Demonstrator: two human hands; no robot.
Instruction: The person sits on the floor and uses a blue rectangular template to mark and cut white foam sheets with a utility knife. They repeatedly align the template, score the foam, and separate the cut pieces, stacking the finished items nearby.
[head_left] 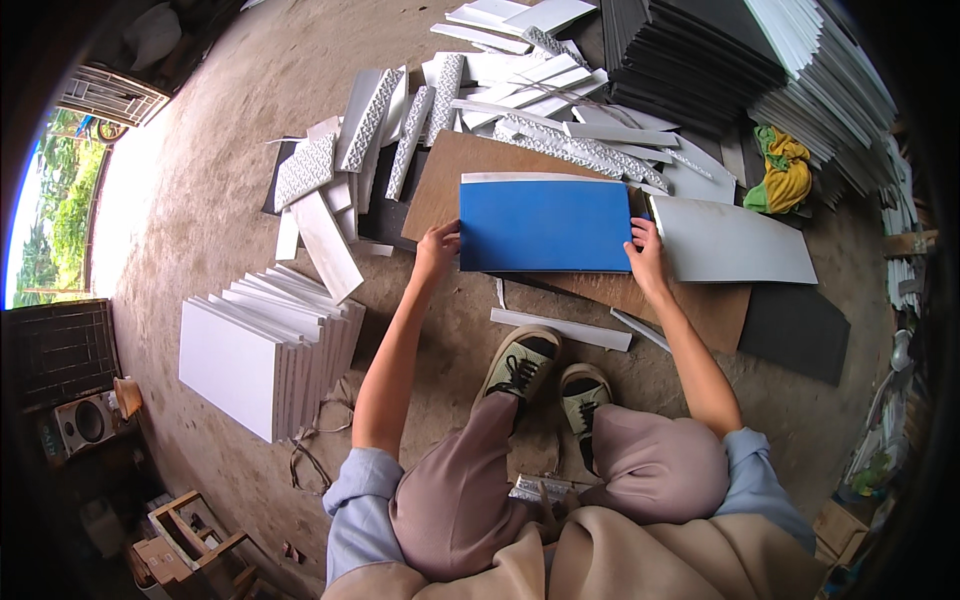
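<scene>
A rectangular blue sheet (545, 226) lies flat over a brown board (722, 310), with a strip of white showing along its far edge. My left hand (437, 252) grips its left edge, fingers closed around the side. At the opposite side, my right hand (645, 252) has its fingers closed on the right edge; thumb contact is partly hidden. Just right of that hand rests a white sheet (735, 240) on the same board. Beneath the board's right end, a dark grey sheet (798, 332) juts out over the concrete floor.
White offcuts and textured strips (540, 90) are heaped beyond the board. A stack of white panels (235, 355) stands at left. Tall stacks of dark sheets (680, 65) rise at far right, beside a yellow-green cloth (780, 170). Narrow white strips (560, 329) lie before my shoes.
</scene>
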